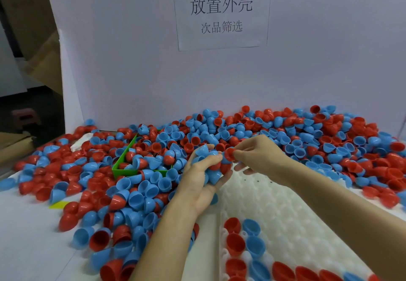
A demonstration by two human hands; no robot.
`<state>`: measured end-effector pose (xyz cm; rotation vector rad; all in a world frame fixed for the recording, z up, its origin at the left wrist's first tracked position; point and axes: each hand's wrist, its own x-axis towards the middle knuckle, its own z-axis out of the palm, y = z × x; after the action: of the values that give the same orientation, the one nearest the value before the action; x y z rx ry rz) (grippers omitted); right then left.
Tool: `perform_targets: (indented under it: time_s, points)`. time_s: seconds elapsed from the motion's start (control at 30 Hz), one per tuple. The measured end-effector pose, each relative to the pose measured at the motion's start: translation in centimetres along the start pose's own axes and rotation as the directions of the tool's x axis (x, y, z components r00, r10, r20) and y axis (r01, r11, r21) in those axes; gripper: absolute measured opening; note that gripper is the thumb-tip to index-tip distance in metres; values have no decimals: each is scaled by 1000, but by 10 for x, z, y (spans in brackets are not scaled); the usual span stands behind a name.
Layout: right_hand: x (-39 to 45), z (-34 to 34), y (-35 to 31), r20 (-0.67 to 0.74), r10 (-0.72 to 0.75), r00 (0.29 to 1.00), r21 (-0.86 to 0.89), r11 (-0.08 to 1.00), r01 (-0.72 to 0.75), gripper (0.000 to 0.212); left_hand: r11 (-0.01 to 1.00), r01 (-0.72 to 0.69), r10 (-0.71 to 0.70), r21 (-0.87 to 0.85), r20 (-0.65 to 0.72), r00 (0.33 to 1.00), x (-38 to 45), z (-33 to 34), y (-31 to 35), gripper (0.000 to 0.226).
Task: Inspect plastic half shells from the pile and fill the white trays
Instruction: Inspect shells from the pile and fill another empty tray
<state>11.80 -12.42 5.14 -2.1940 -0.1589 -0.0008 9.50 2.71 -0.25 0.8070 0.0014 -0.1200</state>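
Note:
A big pile of red and blue half shells (219,131) covers the table from left to right. My left hand (201,177), palm up, grips a handful of blue and red shells (212,172) above the far end of the white tray (283,203). My right hand (257,153) pinches one red half shell (229,154) right beside that handful. The tray's near rows hold red shells (235,244) and blue shells (254,246), open side up.
A green bin (119,169) sits half buried in shells left of my hands. A white partition with a printed paper sign (220,15) stands behind the pile. Cardboard boxes (33,28) lie beyond the table's left edge.

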Motion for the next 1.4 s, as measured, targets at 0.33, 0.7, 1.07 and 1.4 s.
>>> perform_targets:
  time_s: [0.33,0.7,1.07,1.4]
  points:
    - [-8,-10,-7,58,63,996,71,995,-67,11,997,23,-29,-73,-84,996,0,0,2,31]
    - [12,-24,-53,82,14,997,213,977,-31,35,998,54,-56,-24,-137,989,2,-3,0,30]
    - [4,-6,-15,165,41,985,-265,964,5,21,1000,15,-16,-12,-37,999,3,-3,1,27]
    - [4,-14,-4,-24,43,999,118,992,-40,13,999,0,-4,-48,-84,996,2,-2,4,26]
